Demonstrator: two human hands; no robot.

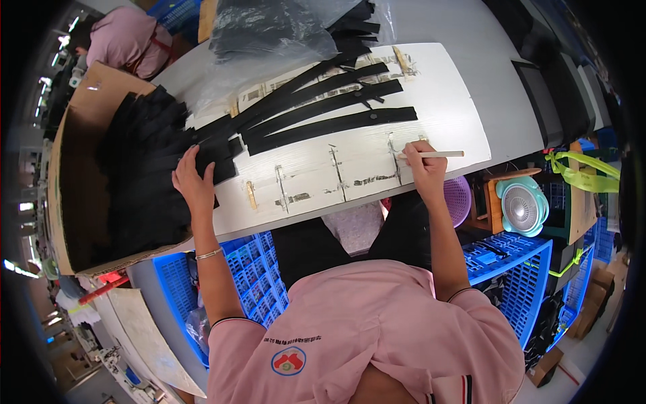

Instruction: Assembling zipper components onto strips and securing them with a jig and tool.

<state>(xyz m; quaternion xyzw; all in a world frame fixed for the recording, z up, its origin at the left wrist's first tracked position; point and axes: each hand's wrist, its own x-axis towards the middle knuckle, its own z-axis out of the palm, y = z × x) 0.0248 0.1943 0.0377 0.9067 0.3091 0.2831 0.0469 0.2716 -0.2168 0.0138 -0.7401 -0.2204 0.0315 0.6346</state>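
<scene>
My right hand point(428, 172) is closed around a slim white pen-like stick point(445, 154). Its tip points left, just over the white board point(367, 151), near one of the dark lines marked there. At the left, my left hand point(195, 180) rests with thumb and fingers apart at the edge of a bunch of black fabric strips point(219, 158). Several long black strips point(330, 128) fan out across the board from there toward the right. Small dark round spots show on some of them.
A cardboard box point(62, 168) full of black strips stands at the left. Clear plastic bags point(269, 30) lie at the far side of the table. Blue crates point(249, 269) and a teal fan point(525, 207) sit below the table's near edge. A person point(128, 40) in pink bends at the far left.
</scene>
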